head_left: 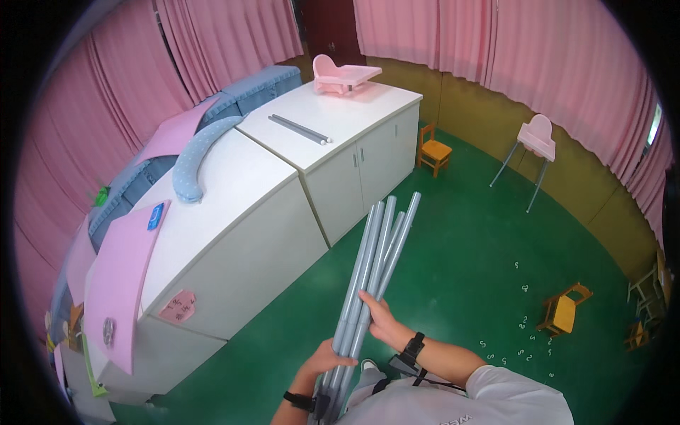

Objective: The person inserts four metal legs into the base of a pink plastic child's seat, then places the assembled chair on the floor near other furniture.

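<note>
Both my hands grip a bundle of several long grey tubes [363, 273], which slants upright in front of my body and fans apart at its top ends. My left hand [330, 360] is wrapped round the lower part of the bundle. Higher up, my right hand [377, 315] closes on it from the right side. The lower ends of the tubes run down by my left forearm and are partly hidden. On the white cabinet top lie two thinner grey tubes [301, 129] with white tips, apart from my hands. Beside them at the back sits a pink high chair seat [343, 76] with a tray.
White cabinets [234, 262] run along the left. They bear a blue curved pillow [195, 163], a pink board [120, 283] and a blue packet [156, 217]. Small wooden chairs [435, 151] and a pink high chair [538, 134] stand on the green floor [453, 234], where small white hooks are scattered.
</note>
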A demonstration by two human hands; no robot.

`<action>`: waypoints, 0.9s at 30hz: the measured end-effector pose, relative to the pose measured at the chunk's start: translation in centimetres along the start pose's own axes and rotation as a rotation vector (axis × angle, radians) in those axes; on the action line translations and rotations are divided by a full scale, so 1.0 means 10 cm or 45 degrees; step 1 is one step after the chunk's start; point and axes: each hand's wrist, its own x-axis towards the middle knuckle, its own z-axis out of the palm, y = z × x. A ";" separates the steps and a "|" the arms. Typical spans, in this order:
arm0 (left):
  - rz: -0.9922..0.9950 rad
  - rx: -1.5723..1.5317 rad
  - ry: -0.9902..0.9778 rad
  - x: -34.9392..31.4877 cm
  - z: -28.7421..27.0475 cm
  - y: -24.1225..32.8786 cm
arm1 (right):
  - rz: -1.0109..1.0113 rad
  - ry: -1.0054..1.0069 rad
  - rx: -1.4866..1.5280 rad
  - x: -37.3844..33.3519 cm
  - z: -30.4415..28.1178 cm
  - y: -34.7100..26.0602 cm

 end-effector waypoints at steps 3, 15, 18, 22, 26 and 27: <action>-0.028 0.061 -0.058 0.73 -0.56 0.44 | -0.073 0.002 0.027 0.80 0.30 -0.38; -0.074 -0.080 0.079 3.92 -2.21 1.50 | 0.013 -0.175 -0.215 4.22 1.37 -2.15; -0.211 -0.267 0.188 4.41 -2.69 1.84 | 0.005 -0.309 -0.224 4.90 1.86 -2.50; -0.105 -0.319 0.348 5.28 -3.24 2.23 | -0.089 -0.388 -0.305 6.02 2.44 -2.93; -0.108 -0.451 0.371 6.11 -3.97 2.32 | -0.074 -0.350 -0.417 7.12 2.86 -2.99; -0.058 -0.529 0.414 6.40 -4.08 2.34 | -0.041 -0.312 -0.466 7.41 2.95 -3.03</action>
